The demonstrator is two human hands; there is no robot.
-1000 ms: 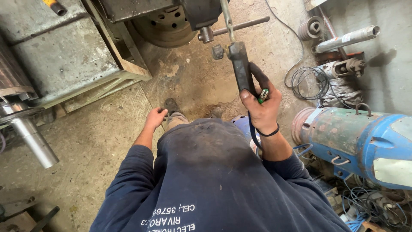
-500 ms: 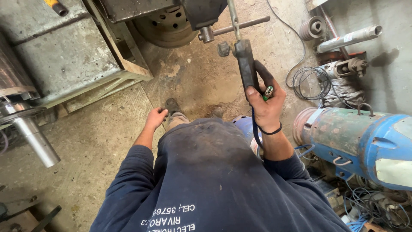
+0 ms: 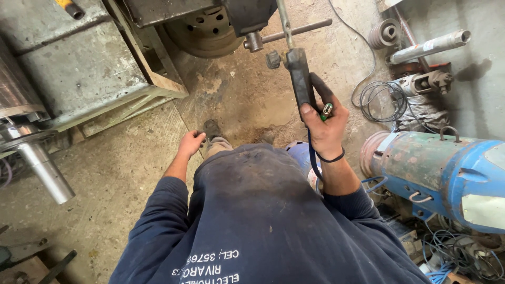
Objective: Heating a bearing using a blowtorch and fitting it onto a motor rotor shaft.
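Torch handle [image 3: 301, 79] in right hand [image 3: 325, 126], blue motor [image 3: 447, 171] alongside.

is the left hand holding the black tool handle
No, the right hand grips the black tool handle; the left hand hangs empty by the leg.

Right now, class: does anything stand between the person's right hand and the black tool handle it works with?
Nothing visible does. The right hand is already wrapped round the black tool handle, along with a small green-tipped object. The left hand hangs empty.
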